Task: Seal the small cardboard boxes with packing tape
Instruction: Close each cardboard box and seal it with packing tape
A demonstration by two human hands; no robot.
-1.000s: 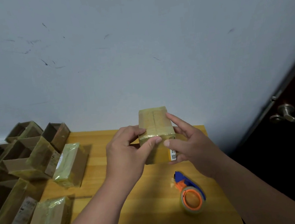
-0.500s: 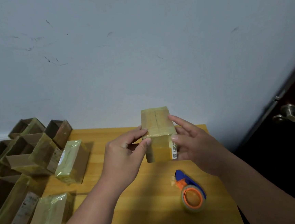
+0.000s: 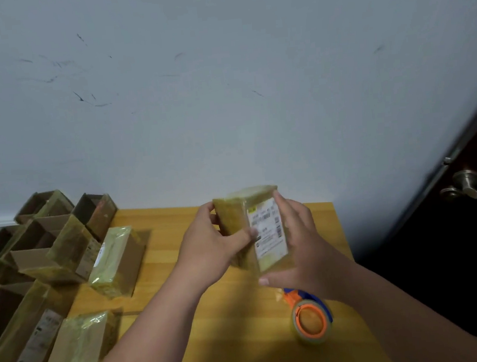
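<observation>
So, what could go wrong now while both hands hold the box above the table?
1. The box is held in the air by the left hand and right hand; its glossy wrap may slip.
2. The tape roll lies just under the right wrist, near the table edge, and could be knocked off.

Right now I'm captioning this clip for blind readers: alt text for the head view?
Both hands, left hand and right hand, hold a taped small cardboard box above a wooden table, shipping label facing the camera. An orange tape dispenser lies below; open and wrapped boxes sit left.
</observation>
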